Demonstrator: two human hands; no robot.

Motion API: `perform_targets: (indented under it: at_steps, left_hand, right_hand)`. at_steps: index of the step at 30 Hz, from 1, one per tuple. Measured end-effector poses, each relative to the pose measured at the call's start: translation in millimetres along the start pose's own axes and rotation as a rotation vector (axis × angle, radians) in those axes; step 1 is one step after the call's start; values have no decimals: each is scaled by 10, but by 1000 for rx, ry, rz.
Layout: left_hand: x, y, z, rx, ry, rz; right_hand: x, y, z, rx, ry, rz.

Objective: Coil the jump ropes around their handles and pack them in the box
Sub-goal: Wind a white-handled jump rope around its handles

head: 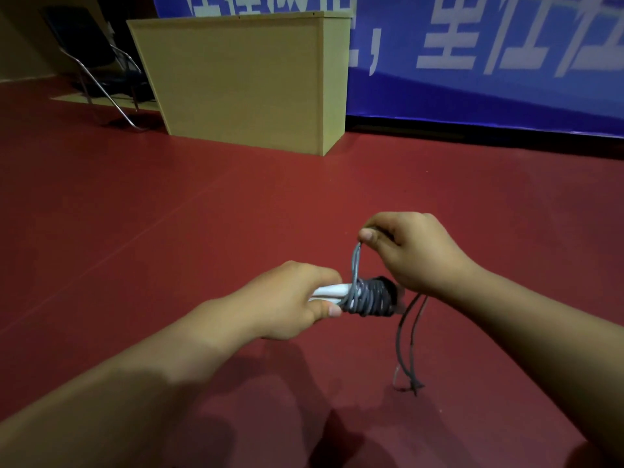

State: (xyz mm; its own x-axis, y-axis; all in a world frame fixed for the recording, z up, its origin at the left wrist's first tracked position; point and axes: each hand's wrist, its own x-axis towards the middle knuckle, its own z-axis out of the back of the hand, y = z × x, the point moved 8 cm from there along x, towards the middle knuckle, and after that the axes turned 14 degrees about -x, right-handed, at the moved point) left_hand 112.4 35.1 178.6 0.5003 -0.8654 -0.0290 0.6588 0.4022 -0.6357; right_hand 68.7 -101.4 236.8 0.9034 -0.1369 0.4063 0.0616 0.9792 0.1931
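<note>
Red sports flooring (169, 214) fills the view, with a pale wooden desk (243, 82) standing well beyond the hands against a blue banner (489, 45), and a dark chair (98, 62) off to its left.

Coiling is the step in hand, and it looks nearly done. The left hand (290, 298) grips the white handles (329, 292), fingers curled round them, thumb pressed just beside the first turns. Grey rope (366, 298) is already wound in many close turns over the handles' far part, right of the left fingers. The right hand (408, 251) pinches a doubled bight of that rope between thumb and forefinger, lifting it straight up from the coil. Below the right fingers, a short tail (407, 349) of two strands hangs down towards the floor.

Next, I judge, the pinched loop needs laying round the handles under tension, then the tail tucking beneath a turn so the coil cannot spring loose. No packing box can be identified with certainty.
</note>
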Motion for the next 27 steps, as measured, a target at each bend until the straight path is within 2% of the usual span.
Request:
perform_targets:
  at_steps: [9, 15, 20, 22, 25, 27]
  left_hand:
    - [-88, -189, 14, -190, 93, -51]
    - [-179, -337, -30, -499, 192, -77]
    - [-209, -439, 29, -743, 167, -102]
    - [-200, -448, 3, -884, 171, -106]
    - [-175, -429, -2, -1009, 151, -120]
    - [-166, -413, 15, -1066, 139, -134]
  right_hand:
    - [8, -185, -92, 120, 96, -59]
    - [-8, -240, -208, 559, 205, -131]
    - [-14, -244, -313, 771, 251, -137]
    - [-37, -176, -291, 667, 212, -85]
    - [-35, -24, -317, 387, 150, 23]
    - [-66, 79, -342, 233, 125, 9]
